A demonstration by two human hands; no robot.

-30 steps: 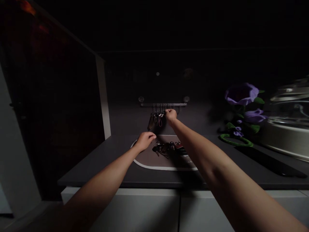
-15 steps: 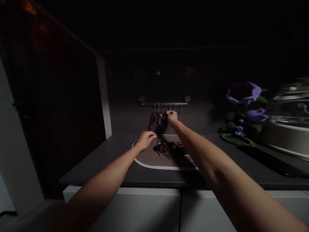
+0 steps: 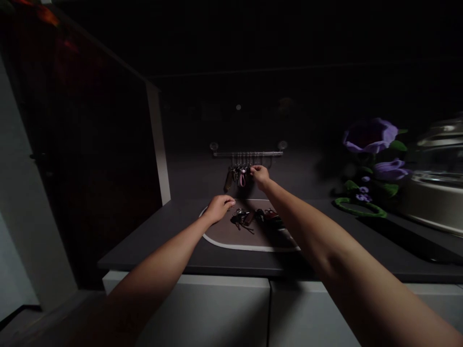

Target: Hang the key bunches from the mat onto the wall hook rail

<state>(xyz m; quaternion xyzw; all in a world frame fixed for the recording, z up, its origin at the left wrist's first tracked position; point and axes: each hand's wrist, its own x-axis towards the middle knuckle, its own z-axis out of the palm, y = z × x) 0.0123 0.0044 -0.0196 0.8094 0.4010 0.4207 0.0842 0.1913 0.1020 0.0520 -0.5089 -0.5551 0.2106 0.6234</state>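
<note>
Several bunches of keys [image 3: 237,177] hang from the hooks of a metal wall rail [image 3: 248,153], and a brown fob and a pink loop dangle among them. My right hand [image 3: 259,176] is up at the right end of the bunches, with its fingertips against them. Whether it grips a ring is hidden by the dim light. Below, my left hand [image 3: 219,208] hangs curled over the edge of a brown, white-rimmed mat [image 3: 249,239], nearest to a loose heap of keys [image 3: 241,218] lying on it. It shows nothing in its fingers.
The mat lies on a dark countertop [image 3: 152,241] with white cabinet fronts [image 3: 206,308] below its front edge. Purple artificial flowers [image 3: 371,136] and a steel pot with a glass lid [image 3: 436,193] stand to the right. A dark door [image 3: 97,144] fills the left.
The whole view has drifted slightly, so the rail and mat sit a little further right. My hands keep about the same places by the hanging keys and the mat.
</note>
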